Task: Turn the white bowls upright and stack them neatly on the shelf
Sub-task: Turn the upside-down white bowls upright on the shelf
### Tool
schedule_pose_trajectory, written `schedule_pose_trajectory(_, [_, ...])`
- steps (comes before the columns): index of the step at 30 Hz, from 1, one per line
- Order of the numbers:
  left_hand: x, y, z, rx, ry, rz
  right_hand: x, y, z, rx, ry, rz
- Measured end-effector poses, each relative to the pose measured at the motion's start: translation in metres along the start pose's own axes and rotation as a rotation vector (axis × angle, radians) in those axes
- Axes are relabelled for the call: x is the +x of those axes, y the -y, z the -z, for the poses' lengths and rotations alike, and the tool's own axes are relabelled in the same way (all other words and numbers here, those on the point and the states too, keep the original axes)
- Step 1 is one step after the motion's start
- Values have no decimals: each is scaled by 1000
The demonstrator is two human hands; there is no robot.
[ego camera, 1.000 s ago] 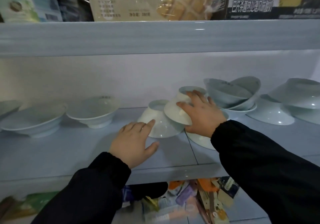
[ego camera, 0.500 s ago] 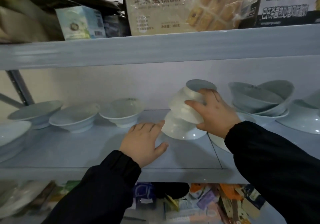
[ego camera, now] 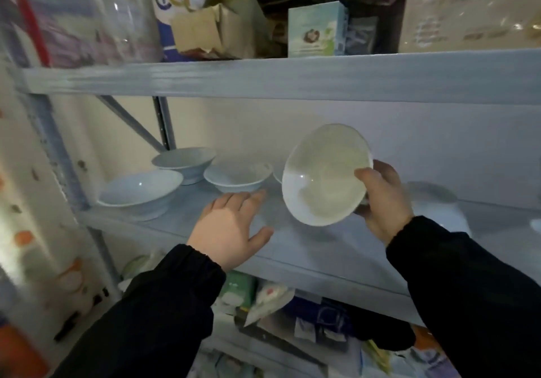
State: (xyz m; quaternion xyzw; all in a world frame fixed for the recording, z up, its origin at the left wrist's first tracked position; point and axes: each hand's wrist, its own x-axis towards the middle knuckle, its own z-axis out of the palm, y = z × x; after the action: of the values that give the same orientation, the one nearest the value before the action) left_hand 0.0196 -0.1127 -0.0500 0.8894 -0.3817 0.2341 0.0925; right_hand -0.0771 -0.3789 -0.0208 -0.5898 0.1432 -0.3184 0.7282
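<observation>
Right hand (ego camera: pixel 383 199) grips a white bowl (ego camera: pixel 325 175) by its rim, thumb hooked over the near edge, the other fingers behind the wall and mostly hidden. The bowl is clear of the shelf (ego camera: pixel 307 249) and held up on edge: mouth facing back toward the person and slightly left, foot pointing away. Not yet upright; judged roughly half way to mouth-up. Left hand (ego camera: pixel 231 225) is flat, palm down, fingers straight and spread, holding nothing. It sits low over the shelf board, just left of and below the bowl; whether it touches the board cannot be told. Three upright bowls stand to the left of both hands: the middle bowl (ego camera: pixel 237 174) just beyond the left fingertips, the rear bowl (ego camera: pixel 183 162) farther left and back, the front bowl (ego camera: pixel 140 190) farthest left. A fourth bowl (ego camera: pixel 278 174) shows only a sliver of rim behind the held one. To the right of the right hand lies a pale bowl (ego camera: pixel 430 193), too blurred to say which way up. The relation that matters: the stacking targets lie leftward of the carrying hand, across the left hand, so the bowl would need to roll mouth-up and travel left. The left hand is nearer those bowls and looks placed to steady one. Risk, as a guess: a one-edge grip on glazed ware may slip during the roll.
</observation>
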Motion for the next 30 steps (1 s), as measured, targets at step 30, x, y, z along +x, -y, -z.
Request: schedule_pose_trajectory(30, [-48, 132, 5, 41, 21, 46, -1, -99, -164, 73, 118, -440])
